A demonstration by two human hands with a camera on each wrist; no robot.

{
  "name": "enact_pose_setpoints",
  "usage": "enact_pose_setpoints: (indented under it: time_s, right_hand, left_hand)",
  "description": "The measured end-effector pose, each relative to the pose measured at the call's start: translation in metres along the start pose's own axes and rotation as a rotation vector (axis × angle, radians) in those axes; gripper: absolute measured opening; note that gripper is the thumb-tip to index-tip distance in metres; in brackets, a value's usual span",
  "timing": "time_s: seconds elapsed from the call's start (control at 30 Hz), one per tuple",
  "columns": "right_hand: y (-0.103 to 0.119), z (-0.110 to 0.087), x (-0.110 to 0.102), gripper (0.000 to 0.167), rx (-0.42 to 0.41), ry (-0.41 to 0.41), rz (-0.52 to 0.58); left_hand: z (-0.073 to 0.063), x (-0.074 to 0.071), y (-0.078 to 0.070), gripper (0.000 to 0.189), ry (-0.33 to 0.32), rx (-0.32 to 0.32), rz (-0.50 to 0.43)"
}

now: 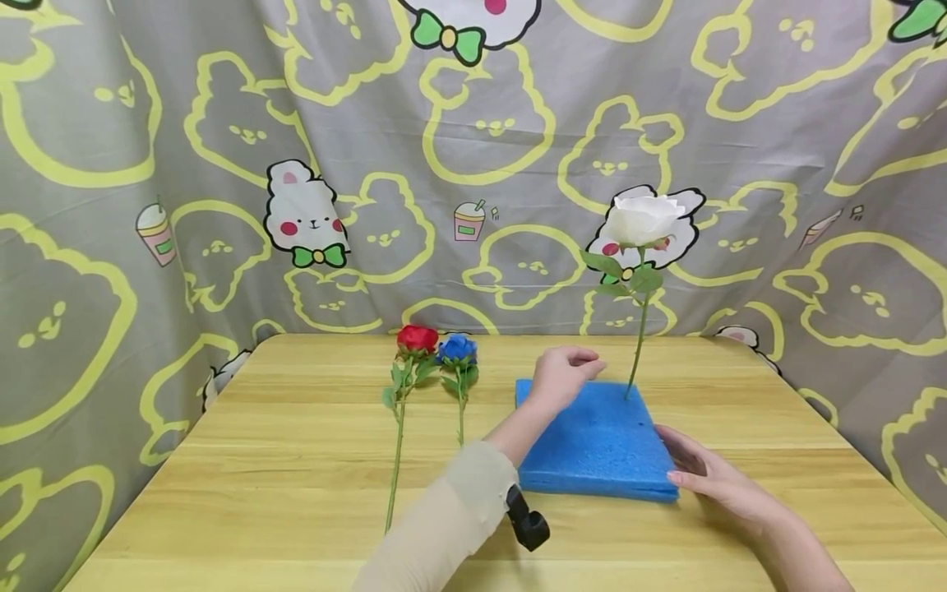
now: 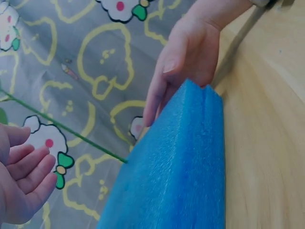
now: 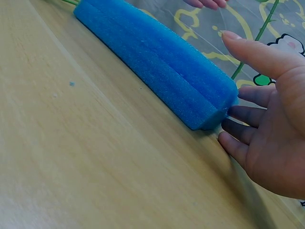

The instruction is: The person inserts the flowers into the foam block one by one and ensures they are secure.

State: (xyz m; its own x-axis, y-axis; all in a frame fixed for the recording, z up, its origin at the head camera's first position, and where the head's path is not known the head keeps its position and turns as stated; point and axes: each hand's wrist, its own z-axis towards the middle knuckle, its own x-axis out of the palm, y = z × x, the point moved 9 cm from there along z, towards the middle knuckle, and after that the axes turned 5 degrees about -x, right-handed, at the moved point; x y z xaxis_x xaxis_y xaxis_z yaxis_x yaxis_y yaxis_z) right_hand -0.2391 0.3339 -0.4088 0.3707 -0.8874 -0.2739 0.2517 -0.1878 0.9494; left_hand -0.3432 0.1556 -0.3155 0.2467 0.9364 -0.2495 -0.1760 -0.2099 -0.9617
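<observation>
A thick blue foam block (image 1: 592, 444) lies flat on the table. An artificial white rose (image 1: 645, 220) stands in it, its green stem entering near the back right corner. Over the block's back left part is my left hand (image 1: 564, 376), holding nothing; its fingers are loosely bent in the left wrist view, a little apart from the stem. My right hand (image 1: 721, 487) is at the block's right side. In the right wrist view its extended fingers (image 3: 248, 117) reach the foam's end, while the thumb is raised away from it.
Left of the block, a red rose (image 1: 418, 339) and a blue rose (image 1: 457, 349) lie on the wooden table (image 1: 296, 460), blooms toward the back. A black wrist-camera mount (image 1: 527, 522) hangs under the left forearm. Behind the table hangs a patterned grey curtain (image 1: 355, 123).
</observation>
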Motion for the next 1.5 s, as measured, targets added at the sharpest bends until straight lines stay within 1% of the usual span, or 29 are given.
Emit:
enact_pose_setpoints:
  time_s: [0.2, 0.33, 0.47, 0.67, 0.87, 0.97, 1.1, 1.17, 1.3, 1.43, 1.5]
  right_hand:
    - [-0.001, -0.001, -0.001, 0.06, -0.016, -0.009, -0.027]
    - [-0.001, -0.001, -0.002, 0.06, -0.02, -0.008, -0.03]
    - [-0.001, 0.0, -0.002, 0.06, -0.011, -0.008, -0.024]
    - [-0.002, 0.001, -0.002, 0.061, 0.012, -0.011, -0.006]
    - [-0.002, 0.0, -0.002, 0.061, 0.011, -0.008, -0.017]
    - [0.0, 0.0, -0.002, 0.061, -0.002, -0.007, -0.027]
    - [0.0, 0.001, -0.001, 0.06, 0.0, -0.009, -0.026]
    - [0.001, 0.001, -0.001, 0.06, 0.001, -0.006, -0.023]
    - [0.001, 0.001, -0.001, 0.06, 0.007, -0.008, -0.029]
    - [0.0, 0.001, -0.001, 0.061, 0.005, -0.009, -0.041]
    - [0.0, 0.001, -0.001, 0.061, 0.0, -0.008, -0.047]
  left_hand:
    - [-0.01, -0.03, 0.004, 0.024, -0.003, 0.013, -0.065]
    - [-0.015, -0.051, 0.012, 0.025, -0.011, -0.03, -0.117]
    - [-0.019, -0.074, 0.02, 0.026, -0.037, -0.053, -0.144]
    - [-0.024, -0.108, 0.033, 0.029, -0.083, -0.063, -0.153]
    - [-0.032, -0.134, 0.051, 0.03, -0.134, -0.113, -0.178]
    - [-0.037, -0.143, 0.061, 0.03, -0.153, -0.153, -0.189]
    - [-0.045, -0.152, 0.076, 0.032, -0.168, -0.192, -0.166]
    - [-0.048, -0.155, 0.083, 0.034, -0.172, -0.201, -0.153]
    - [-0.054, -0.159, 0.098, 0.039, -0.175, -0.225, -0.137]
    - [-0.058, -0.16, 0.111, 0.045, -0.152, -0.233, -0.098]
    - [-0.06, -0.158, 0.118, 0.047, -0.132, -0.248, -0.092]
